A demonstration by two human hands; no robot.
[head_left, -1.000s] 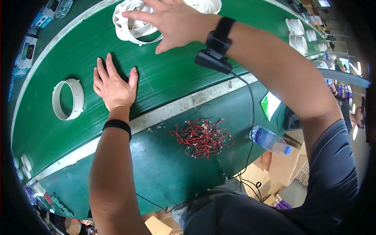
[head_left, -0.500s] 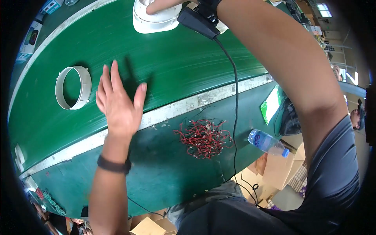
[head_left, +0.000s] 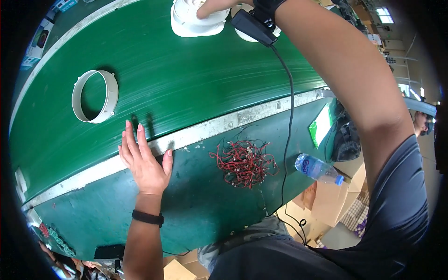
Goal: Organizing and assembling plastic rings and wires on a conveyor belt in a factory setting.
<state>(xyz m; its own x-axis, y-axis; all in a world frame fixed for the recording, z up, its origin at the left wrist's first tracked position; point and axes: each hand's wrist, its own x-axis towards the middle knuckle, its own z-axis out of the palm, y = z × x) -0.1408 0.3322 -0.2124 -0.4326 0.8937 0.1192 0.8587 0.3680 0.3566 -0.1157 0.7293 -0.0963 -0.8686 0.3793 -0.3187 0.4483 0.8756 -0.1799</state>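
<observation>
Right hand (head_left: pixel 218 5) on one of two white housings, left hand (head_left: pixel 146 169) free

Head view: two white housings stand near the top of the picture on the single green belt (head_left: pixel 163 84). The first housing (head_left: pixel 197 25) has the right hand's fingertip against it; the upper edge cuts off most of that hand, so whether its grip is clenched on the part I cannot tell. The second housing (head_left: pixel 245 37) sits just beside it to the right, largely hidden by the black wrist device (head_left: pixel 252 27). One white ring (head_left: pixel 112 93) stands apart on the belt, farther left.

The left hand, its grip released and holding nothing, is palm down with fingers extended over the pale rail (head_left: pixel 224 120); one black band (head_left: pixel 147 218) circles that wrist.

On the dark green surface (head_left: pixel 196 210) are one tangle of red wires (head_left: pixel 245 164), too snarled to count, one bottle (head_left: pixel 318 169) with a blue cap, one green-and-white packet (head_left: pixel 322 127) and a black bag-like item (head_left: pixel 346 142) next to it. One black cable (head_left: pixel 290 116) drops from the wrist device, crossing rail and surface between the wires and bottle. Cardboard boxes (head_left: pixel 332 200) lie below the surface at right, overlapping, their number unclear.
</observation>
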